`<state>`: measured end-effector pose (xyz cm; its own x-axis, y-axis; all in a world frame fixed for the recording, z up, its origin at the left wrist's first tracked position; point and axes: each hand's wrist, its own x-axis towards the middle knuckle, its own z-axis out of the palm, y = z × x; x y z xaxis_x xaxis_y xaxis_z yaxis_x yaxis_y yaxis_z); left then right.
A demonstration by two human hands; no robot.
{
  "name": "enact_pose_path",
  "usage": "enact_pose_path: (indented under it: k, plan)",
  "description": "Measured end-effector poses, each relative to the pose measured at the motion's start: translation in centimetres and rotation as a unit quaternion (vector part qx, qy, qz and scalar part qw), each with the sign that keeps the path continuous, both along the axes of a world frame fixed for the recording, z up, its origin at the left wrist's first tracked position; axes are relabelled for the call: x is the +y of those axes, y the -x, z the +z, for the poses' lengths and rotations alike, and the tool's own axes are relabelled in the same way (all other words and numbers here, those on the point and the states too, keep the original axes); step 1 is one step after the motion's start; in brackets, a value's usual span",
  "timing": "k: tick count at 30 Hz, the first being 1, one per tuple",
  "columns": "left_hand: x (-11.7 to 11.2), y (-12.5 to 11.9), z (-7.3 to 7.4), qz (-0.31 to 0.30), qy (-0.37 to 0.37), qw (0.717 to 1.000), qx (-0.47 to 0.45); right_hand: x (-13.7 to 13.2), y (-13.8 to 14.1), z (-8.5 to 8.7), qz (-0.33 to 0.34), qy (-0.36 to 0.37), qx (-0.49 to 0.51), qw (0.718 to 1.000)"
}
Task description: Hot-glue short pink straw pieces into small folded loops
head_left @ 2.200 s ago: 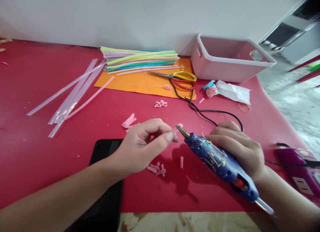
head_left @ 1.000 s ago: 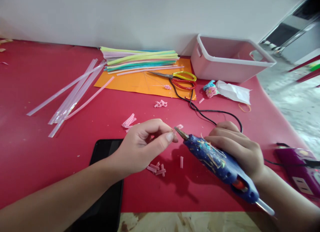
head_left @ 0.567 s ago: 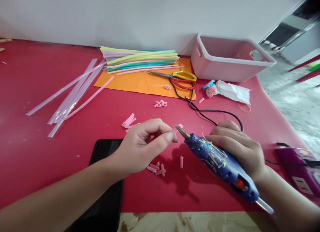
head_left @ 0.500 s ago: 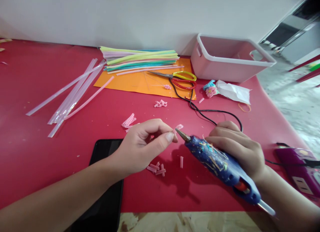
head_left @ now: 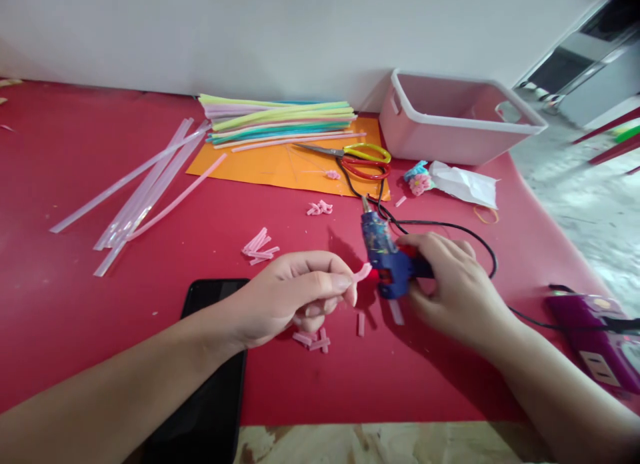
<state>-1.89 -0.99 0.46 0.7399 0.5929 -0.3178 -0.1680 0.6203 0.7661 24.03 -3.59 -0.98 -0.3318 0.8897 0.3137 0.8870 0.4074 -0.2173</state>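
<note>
Between thumb and forefinger, my left hand pinches a short piece of pink pipe cleaner, its free end curving to the right. My right hand is closed round the handle of a blue hot glue gun, whose metal nozzle points away toward the back of the table. A clear glue stick pokes out of the gun's rear. Cut pink pieces lie below my left hand, with a straight pile behind it. Some curled pink pieces lie farther back.
Scissors and a bundle of coloured pipe cleaners rest on orange card. Glue sticks lie left, a black phone under my left forearm. A pink bin stands back right; a purple power strip takes the right.
My right hand has swung the glue gun away from the pink piece, so its nozzle now points to the back. The left hand still pinches the piece, its fingers curled more.
</note>
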Motion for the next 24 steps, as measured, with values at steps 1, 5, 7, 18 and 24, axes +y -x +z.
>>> enact_pose_path:
  k: [1, 5, 7, 18, 24]
  plan:
    - [0.1, 0.0, 0.1, -0.014, 0.035, 0.999, -0.013, 0.1, 0.0, -0.3, -0.010, 0.021, -0.021, 0.999]
    - [0.4, 0.0, 0.5, -0.032, 0.103, 0.994, -0.032, 0.0, -0.1, -0.2, -0.021, 0.006, -0.031, 0.999]
    - [0.5, -0.1, 0.7, -0.055, 0.121, 0.991, -0.026, -0.4, 0.0, 0.5, -0.006, -0.038, 0.042, 0.998]
    - [0.4, -0.4, 0.8, -0.187, 0.170, 0.967, 0.037, -1.9, 3.8, 2.6, 0.204, 0.169, 0.377, 0.888]
    - [0.0, -0.8, 0.8, -0.161, 0.112, 0.978, 0.073, -2.1, 3.9, 2.3, 0.137, 0.227, 0.450, 0.853]
